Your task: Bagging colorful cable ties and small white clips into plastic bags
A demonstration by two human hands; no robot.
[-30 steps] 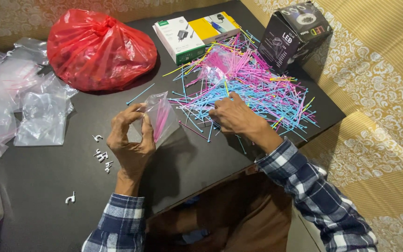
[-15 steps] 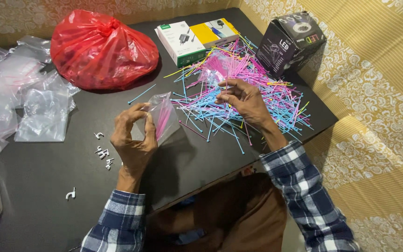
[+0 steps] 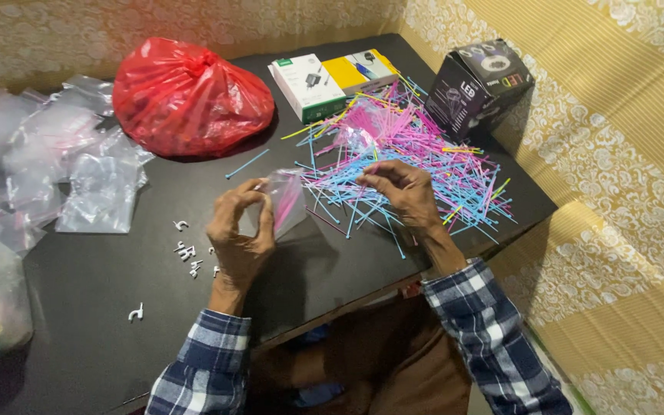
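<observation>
My left hand (image 3: 238, 230) holds a small clear plastic bag (image 3: 284, 201) upright above the black table (image 3: 101, 300); pink sticks show inside the bag. My right hand (image 3: 401, 192) rests on the near edge of a big heap of thin pink, blue and yellow plastic sticks (image 3: 416, 150), its fingertips pinched together on a few of them. A single blue stick (image 3: 246, 164) lies apart from the heap, beyond the bag.
A full red plastic bag (image 3: 187, 96) sits at the back. A white box (image 3: 307, 84), a yellow box (image 3: 361, 69) and a black box (image 3: 479, 83) stand behind the heap. Clear plastic bags (image 3: 55, 169) pile up at left. Small white clips (image 3: 190, 253) lie near my left wrist.
My right hand has moved from near the bag out onto the stick heap and now pinches sticks there. The left hand keeps holding the bag in about the same place.
</observation>
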